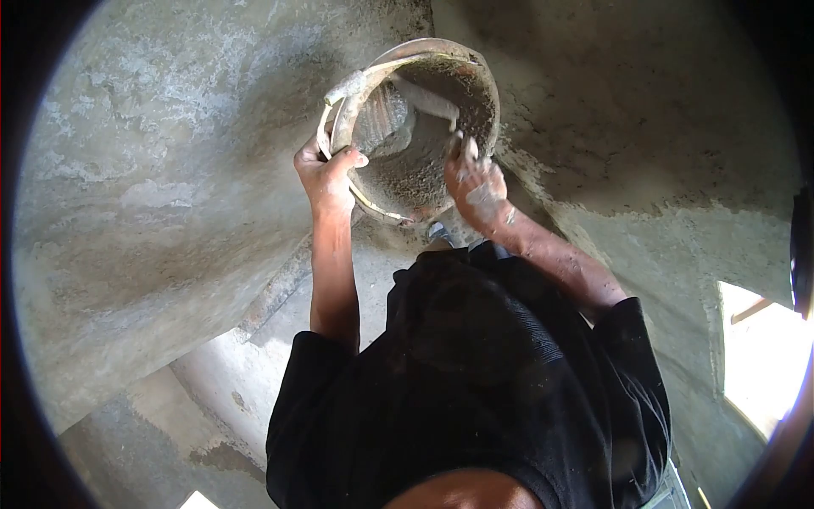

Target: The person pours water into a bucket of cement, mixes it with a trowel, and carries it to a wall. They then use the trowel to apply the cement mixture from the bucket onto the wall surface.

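A round mortar-caked bucket (494,97) is held up against the wall, its mouth facing me. My left hand (329,176) is closed on the left side of its rim, thumb over the edge and fingers outside. The bucket's pale handle (370,204) lies around the rim, with a thicker grip piece at the upper left. Wet grey mortar (415,174) coats the inside. A mortar-smeared trowel (428,100) sits in the bucket, its shank running toward my right hand (476,185). That hand is closed at the lower right of the mouth, and its fingers partly hide the trowel handle.
A rough plastered wall (153,170) stands at the left, and a darker damp-looking patch of plaster (644,110) covers the right wall. A bright opening (763,356) is at the far right. My shoe (438,232) shows below the bucket.
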A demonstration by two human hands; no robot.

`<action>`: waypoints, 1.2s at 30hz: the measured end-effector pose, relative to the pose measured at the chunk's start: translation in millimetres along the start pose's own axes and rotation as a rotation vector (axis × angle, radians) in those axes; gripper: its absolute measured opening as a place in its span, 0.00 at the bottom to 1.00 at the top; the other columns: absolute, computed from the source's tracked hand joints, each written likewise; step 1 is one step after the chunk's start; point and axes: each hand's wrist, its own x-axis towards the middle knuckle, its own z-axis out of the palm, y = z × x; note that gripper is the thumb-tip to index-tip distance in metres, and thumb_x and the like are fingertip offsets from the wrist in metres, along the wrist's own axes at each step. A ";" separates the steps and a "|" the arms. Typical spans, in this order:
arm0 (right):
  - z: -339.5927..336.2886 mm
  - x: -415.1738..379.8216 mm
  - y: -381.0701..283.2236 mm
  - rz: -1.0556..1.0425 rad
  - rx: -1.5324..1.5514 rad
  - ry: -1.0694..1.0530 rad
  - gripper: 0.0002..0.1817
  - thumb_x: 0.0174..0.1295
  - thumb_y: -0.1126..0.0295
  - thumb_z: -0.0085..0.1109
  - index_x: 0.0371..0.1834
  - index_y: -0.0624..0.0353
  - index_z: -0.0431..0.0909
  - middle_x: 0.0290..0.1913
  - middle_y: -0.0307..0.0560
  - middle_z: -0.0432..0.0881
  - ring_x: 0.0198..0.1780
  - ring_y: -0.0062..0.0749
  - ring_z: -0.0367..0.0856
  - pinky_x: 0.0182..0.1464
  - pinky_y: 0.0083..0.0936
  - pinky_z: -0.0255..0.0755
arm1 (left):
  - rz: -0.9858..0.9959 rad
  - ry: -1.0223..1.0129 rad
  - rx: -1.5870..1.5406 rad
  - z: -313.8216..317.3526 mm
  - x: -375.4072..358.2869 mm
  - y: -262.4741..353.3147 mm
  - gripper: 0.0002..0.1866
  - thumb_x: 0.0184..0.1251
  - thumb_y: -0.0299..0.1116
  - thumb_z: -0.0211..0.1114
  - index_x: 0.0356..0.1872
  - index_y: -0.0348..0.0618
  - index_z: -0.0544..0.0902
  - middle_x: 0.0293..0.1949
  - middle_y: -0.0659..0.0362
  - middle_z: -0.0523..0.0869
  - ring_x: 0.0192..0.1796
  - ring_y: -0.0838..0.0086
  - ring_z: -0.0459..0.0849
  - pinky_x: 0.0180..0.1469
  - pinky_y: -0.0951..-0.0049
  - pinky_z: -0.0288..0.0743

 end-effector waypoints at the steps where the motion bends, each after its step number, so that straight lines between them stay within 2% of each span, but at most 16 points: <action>1: 12.5 -2.9 -2.9 -0.044 -0.045 0.041 0.28 0.56 0.73 0.47 0.61 0.74 0.59 0.55 0.69 0.70 0.43 0.47 0.79 0.38 0.34 0.75 | 0.018 -0.002 0.012 3.8 -0.9 0.2 0.15 0.38 0.15 0.59 0.34 0.27 0.80 0.23 0.58 0.80 0.20 0.78 0.76 0.23 0.79 0.71; 5: 7.5 -18.0 8.7 -0.084 0.279 -0.158 0.25 0.57 0.73 0.46 0.58 0.72 0.63 0.52 0.69 0.72 0.48 0.51 0.77 0.42 0.39 0.74 | 0.049 -0.005 0.097 7.4 -1.4 -3.0 0.17 0.37 0.15 0.59 0.35 0.27 0.80 0.24 0.58 0.79 0.21 0.79 0.76 0.22 0.79 0.72; 11: 3.8 -10.7 15.6 -0.010 0.271 -0.120 0.27 0.54 0.73 0.48 0.60 0.66 0.63 0.53 0.73 0.70 0.46 0.49 0.78 0.42 0.43 0.73 | 0.034 -0.008 0.015 7.5 -1.7 2.9 0.16 0.38 0.16 0.60 0.35 0.26 0.80 0.24 0.57 0.80 0.20 0.78 0.77 0.22 0.80 0.72; 13: 22.6 -17.2 9.0 -0.028 0.243 0.078 0.27 0.53 0.72 0.49 0.59 0.65 0.65 0.52 0.73 0.71 0.45 0.47 0.78 0.39 0.42 0.73 | 0.037 -0.001 0.007 8.4 0.7 1.2 0.16 0.38 0.16 0.60 0.35 0.26 0.80 0.25 0.57 0.80 0.20 0.78 0.77 0.22 0.80 0.72; 14: 26.0 -22.3 12.8 -0.201 0.157 0.103 0.27 0.54 0.72 0.49 0.60 0.67 0.64 0.51 0.72 0.72 0.41 0.47 0.79 0.35 0.39 0.74 | 0.035 0.004 -0.001 9.3 1.0 0.2 0.15 0.39 0.16 0.60 0.34 0.26 0.80 0.25 0.57 0.80 0.19 0.78 0.76 0.22 0.80 0.72; 15: 29.0 -26.2 15.2 -0.199 0.157 0.101 0.27 0.54 0.72 0.49 0.60 0.67 0.64 0.51 0.72 0.72 0.41 0.47 0.79 0.35 0.39 0.74 | 0.033 0.003 0.000 10.3 -0.4 0.4 0.15 0.39 0.16 0.60 0.34 0.26 0.80 0.25 0.57 0.80 0.19 0.78 0.76 0.22 0.80 0.72; 18: 17.8 -25.5 24.4 -0.145 0.331 -0.103 0.28 0.54 0.73 0.48 0.61 0.68 0.62 0.50 0.72 0.73 0.37 0.47 0.81 0.33 0.37 0.76 | 0.049 0.008 0.041 10.9 2.1 1.7 0.15 0.39 0.16 0.59 0.34 0.26 0.80 0.26 0.56 0.80 0.19 0.78 0.77 0.23 0.80 0.73; 20: 9.5 -19.7 29.0 -0.097 0.156 0.204 0.28 0.55 0.74 0.47 0.61 0.72 0.60 0.49 0.71 0.73 0.33 0.46 0.81 0.33 0.37 0.76 | 0.053 -0.018 0.044 8.3 1.7 0.9 0.14 0.38 0.16 0.59 0.32 0.26 0.79 0.26 0.55 0.80 0.19 0.78 0.77 0.23 0.80 0.73; 23: -15.1 3.8 29.3 0.085 0.255 0.107 0.29 0.54 0.75 0.48 0.60 0.74 0.59 0.49 0.72 0.72 0.33 0.44 0.81 0.33 0.35 0.76 | 0.058 -0.007 0.032 14.7 0.0 7.8 0.13 0.39 0.16 0.59 0.32 0.26 0.79 0.25 0.55 0.80 0.19 0.77 0.77 0.22 0.78 0.74; 26: -7.8 -0.2 21.2 0.061 0.275 0.042 0.29 0.54 0.75 0.48 0.60 0.77 0.57 0.50 0.72 0.70 0.34 0.45 0.82 0.34 0.34 0.77 | 0.056 -0.002 -0.028 7.9 6.3 8.1 0.14 0.39 0.17 0.59 0.33 0.27 0.78 0.23 0.55 0.80 0.19 0.76 0.78 0.22 0.76 0.75; 27: -2.4 -3.9 17.7 0.050 0.353 -0.044 0.29 0.54 0.75 0.48 0.60 0.77 0.58 0.50 0.71 0.70 0.36 0.46 0.81 0.35 0.33 0.77 | 0.076 -0.067 0.050 1.0 10.5 8.3 0.20 0.42 0.21 0.57 0.42 0.26 0.75 0.24 0.56 0.80 0.21 0.77 0.78 0.27 0.81 0.74; 29: 6.8 -19.9 23.5 0.014 0.379 0.048 0.29 0.54 0.74 0.48 0.61 0.73 0.58 0.49 0.68 0.72 0.40 0.47 0.80 0.35 0.34 0.76 | 0.076 0.011 -0.040 4.3 12.8 10.4 0.16 0.40 0.19 0.59 0.36 0.27 0.77 0.19 0.55 0.80 0.17 0.75 0.77 0.24 0.78 0.75; 31: 17.3 -32.8 43.0 -0.154 0.217 0.031 0.28 0.54 0.73 0.49 0.61 0.68 0.60 0.48 0.65 0.72 0.43 0.47 0.79 0.35 0.36 0.76 | 0.067 0.004 -0.010 4.8 10.2 12.9 0.17 0.40 0.19 0.59 0.37 0.27 0.77 0.19 0.56 0.79 0.17 0.76 0.77 0.25 0.79 0.74; 32: 20.4 -29.6 50.1 -0.262 0.235 0.202 0.27 0.55 0.73 0.49 0.61 0.64 0.61 0.48 0.65 0.72 0.39 0.47 0.80 0.34 0.37 0.75 | 0.050 -0.005 0.017 3.9 9.9 13.7 0.17 0.41 0.20 0.59 0.38 0.27 0.77 0.18 0.57 0.79 0.17 0.76 0.77 0.25 0.79 0.74; 35: 17.0 -15.5 39.2 -0.137 0.106 0.291 0.27 0.55 0.74 0.48 0.61 0.64 0.60 0.47 0.63 0.73 0.36 0.48 0.81 0.34 0.37 0.76 | 0.037 -0.044 -0.014 -2.7 13.8 10.3 0.17 0.41 0.20 0.59 0.38 0.27 0.76 0.19 0.57 0.79 0.18 0.76 0.77 0.25 0.80 0.73; 36: -9.3 -9.9 35.8 -0.040 0.342 0.222 0.26 0.56 0.75 0.47 0.61 0.64 0.59 0.46 0.62 0.73 0.32 0.48 0.81 0.33 0.38 0.76 | 0.037 -0.044 -0.013 -2.9 13.2 9.7 0.17 0.41 0.20 0.59 0.38 0.27 0.76 0.19 0.57 0.79 0.18 0.76 0.77 0.25 0.80 0.73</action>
